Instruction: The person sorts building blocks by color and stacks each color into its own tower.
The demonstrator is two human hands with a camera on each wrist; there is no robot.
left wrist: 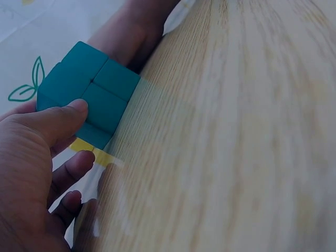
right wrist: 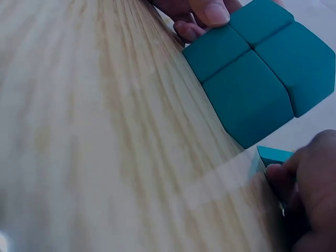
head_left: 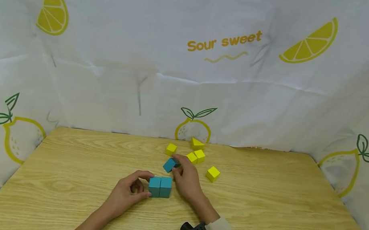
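Teal cubes [head_left: 159, 187] stand pressed together in a block two wide and two high, as the left wrist view [left wrist: 89, 89] shows. My left hand [head_left: 127, 193] grips this block by its left side, the thumb on the near face and the index finger at the far side. Just behind and to the right, my right hand [head_left: 189, 181] pinches another teal block [head_left: 169, 165] between thumb and fingers. That block is tilted and partly covered by the hand, so its full shape cannot be told. A gap separates it from the stacked cubes.
Beyond my right hand lie a yellow cube [head_left: 171, 149], two touching yellow cubes [head_left: 199, 156] and a yellow triangular block [head_left: 197, 144]. Another yellow cube [head_left: 213, 174] sits to its right. The wooden table [head_left: 281, 212] ends at a lemon-printed cloth [head_left: 118, 92].
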